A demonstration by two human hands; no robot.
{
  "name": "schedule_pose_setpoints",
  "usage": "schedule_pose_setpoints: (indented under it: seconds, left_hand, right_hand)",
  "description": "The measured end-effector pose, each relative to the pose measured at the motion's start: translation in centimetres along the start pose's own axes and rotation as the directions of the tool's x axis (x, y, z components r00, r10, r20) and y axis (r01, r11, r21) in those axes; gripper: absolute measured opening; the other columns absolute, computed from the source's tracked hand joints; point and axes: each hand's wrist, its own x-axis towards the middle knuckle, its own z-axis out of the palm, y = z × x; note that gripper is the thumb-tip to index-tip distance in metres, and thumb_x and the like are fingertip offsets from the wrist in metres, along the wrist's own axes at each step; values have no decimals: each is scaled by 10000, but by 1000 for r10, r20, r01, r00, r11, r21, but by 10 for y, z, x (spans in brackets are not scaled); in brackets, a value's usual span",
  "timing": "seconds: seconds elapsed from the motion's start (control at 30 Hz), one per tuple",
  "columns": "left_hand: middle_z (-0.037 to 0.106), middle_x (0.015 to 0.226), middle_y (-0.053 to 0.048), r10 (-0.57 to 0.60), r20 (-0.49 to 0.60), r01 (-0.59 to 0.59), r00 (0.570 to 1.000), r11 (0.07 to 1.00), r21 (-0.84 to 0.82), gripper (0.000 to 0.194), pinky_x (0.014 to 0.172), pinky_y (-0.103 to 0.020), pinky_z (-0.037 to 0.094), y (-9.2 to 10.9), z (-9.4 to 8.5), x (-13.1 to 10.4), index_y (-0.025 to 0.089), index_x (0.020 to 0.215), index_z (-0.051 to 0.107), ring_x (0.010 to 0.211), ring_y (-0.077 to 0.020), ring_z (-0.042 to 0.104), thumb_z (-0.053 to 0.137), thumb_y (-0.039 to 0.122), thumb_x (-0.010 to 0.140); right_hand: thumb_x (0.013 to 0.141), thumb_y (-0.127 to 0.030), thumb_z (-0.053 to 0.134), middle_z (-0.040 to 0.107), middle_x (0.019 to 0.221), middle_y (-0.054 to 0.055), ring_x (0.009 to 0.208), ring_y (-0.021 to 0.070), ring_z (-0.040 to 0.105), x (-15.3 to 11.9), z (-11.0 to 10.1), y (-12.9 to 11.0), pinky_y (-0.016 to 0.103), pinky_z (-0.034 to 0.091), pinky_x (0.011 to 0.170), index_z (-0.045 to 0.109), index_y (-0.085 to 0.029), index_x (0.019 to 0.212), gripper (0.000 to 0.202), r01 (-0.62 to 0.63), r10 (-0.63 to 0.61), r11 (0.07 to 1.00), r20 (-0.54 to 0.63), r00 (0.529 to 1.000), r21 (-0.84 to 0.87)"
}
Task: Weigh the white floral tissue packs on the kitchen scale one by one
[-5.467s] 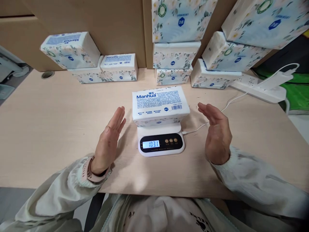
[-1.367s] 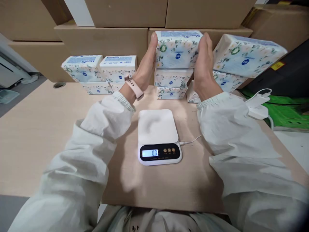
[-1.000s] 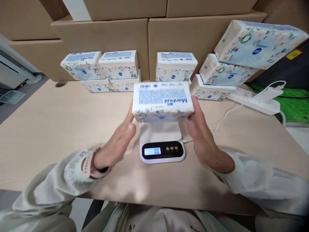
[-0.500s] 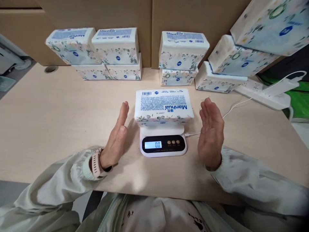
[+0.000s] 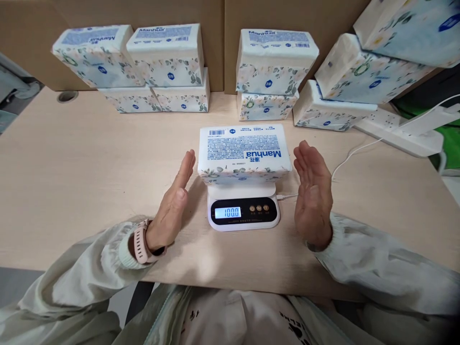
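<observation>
A white pack of tissues (image 5: 244, 151) with blue print and a floral edge rests on the platform of a small white kitchen scale (image 5: 212, 224). The scale's lit display (image 5: 227, 212) reads 100.0, beside three round buttons. To the left of the pack, my left hand (image 5: 172, 206) is held upright with straight fingers, apart from it and holding nothing. On the other side my right hand (image 5: 313, 196) stands likewise, palm facing the pack, fingers extended, with a narrow gap between. A pink watch strap (image 5: 142, 242) circles my left wrist.
Stacked tissue packs (image 5: 168, 62) stand at the back left, with another stack (image 5: 273, 67) at back centre and a taller one (image 5: 373, 72) at right. Behind them are cardboard boxes (image 5: 151, 12). A white power strip (image 5: 402, 132) lies at right; a white cable (image 5: 354, 152) runs towards the scale.
The scale's display has gone from 0.0 to 100.0. My right hand appears slightly closer to the tissue pack; both hands remain open. The view has shifted a little.
</observation>
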Motion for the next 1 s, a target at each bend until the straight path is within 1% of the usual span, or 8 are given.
schedule_pose_setpoints:
  seconds: [0.27,0.4,0.53,0.7,0.87,1.0]
  left_hand:
    - [224,1820,82,-17,-3,17,1000,1000,-20,623,1422,-641,136,-3,-1,1,454,1736,270,1713,-332,156,329,614,1137]
    - [239,1818,69,-22,1,22,1000,1000,-20,630,1413,-656,140,-3,-1,2,466,1730,283,1711,-351,159,335,641,1127]
    - [240,1819,59,-29,-3,29,1000,999,-17,634,1399,-673,163,-3,-2,1,467,1729,284,1708,-362,170,324,653,1125]
    - [232,1821,61,-35,-2,35,999,999,-16,645,1403,-657,154,-4,-2,1,456,1734,273,1710,-346,167,321,656,1123]
    - [250,1814,65,-46,-18,45,999,998,-45,642,1411,-635,151,-4,-1,1,452,1726,303,1710,-331,174,352,651,1117]
    - [280,1805,57,-55,-30,53,998,997,-63,669,1411,-629,162,-3,0,1,443,1719,337,1704,-336,198,388,685,1097]
  right_hand:
    - [1113,-534,387,390,1772,-91,1662,305,368,1,0,2,651,337,1372,371,-504,1659,547,0,0,1000,0,1000,-12]
    - [1105,-532,433,404,1766,-86,1652,300,385,2,0,3,626,324,1383,389,-486,1658,557,4,-4,1000,-5,1000,3]
    - [1100,-561,430,401,1770,-64,1655,321,377,2,0,6,636,316,1382,385,-474,1662,570,9,-9,1000,4,1000,-6]
    - [1102,-525,434,405,1769,-65,1650,299,388,2,0,5,608,326,1383,389,-461,1663,566,16,-16,1000,6,1000,1]
    - [1107,-519,408,407,1768,-42,1651,298,389,2,2,-2,632,313,1383,382,-441,1666,565,-32,32,999,4,999,-29]
    - [1110,-513,398,403,1770,-29,1655,297,382,2,2,-1,636,296,1387,370,-431,1672,569,-26,27,999,12,1000,-37]
